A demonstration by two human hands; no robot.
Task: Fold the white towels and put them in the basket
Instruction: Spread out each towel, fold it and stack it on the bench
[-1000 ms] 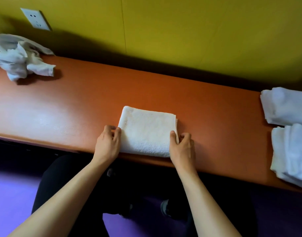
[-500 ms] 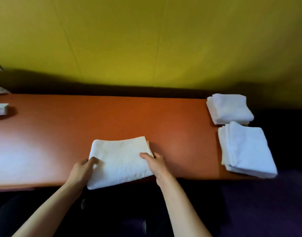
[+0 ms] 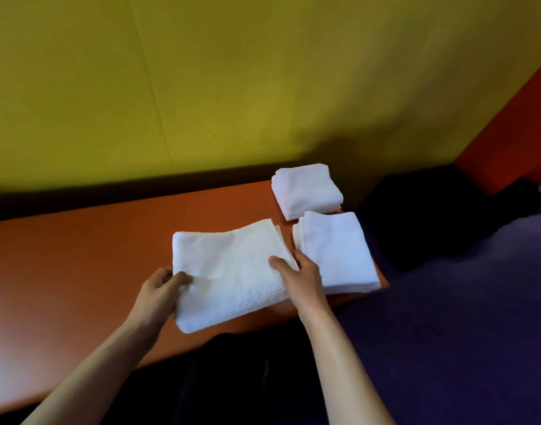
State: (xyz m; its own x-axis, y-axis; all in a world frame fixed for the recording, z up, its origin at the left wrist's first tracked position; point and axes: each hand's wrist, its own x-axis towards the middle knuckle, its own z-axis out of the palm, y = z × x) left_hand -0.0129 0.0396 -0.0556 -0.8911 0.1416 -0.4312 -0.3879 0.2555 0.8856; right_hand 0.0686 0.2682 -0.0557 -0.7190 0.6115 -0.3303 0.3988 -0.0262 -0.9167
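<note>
Both hands, the left hand (image 3: 163, 285) and right hand (image 3: 299, 271), pinched opposite edges of a folded towel (image 3: 232, 271) above the orange table (image 3: 79, 256) (probably carrying it flat), beside two folded stacks (image 3: 336, 250).

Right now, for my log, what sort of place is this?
Probably an indoor laundry or housekeeping work spot: a long orange counter against a yellow-green wall, two folded white towel stacks at its end, and both hands gripping another folded white towel.
</note>
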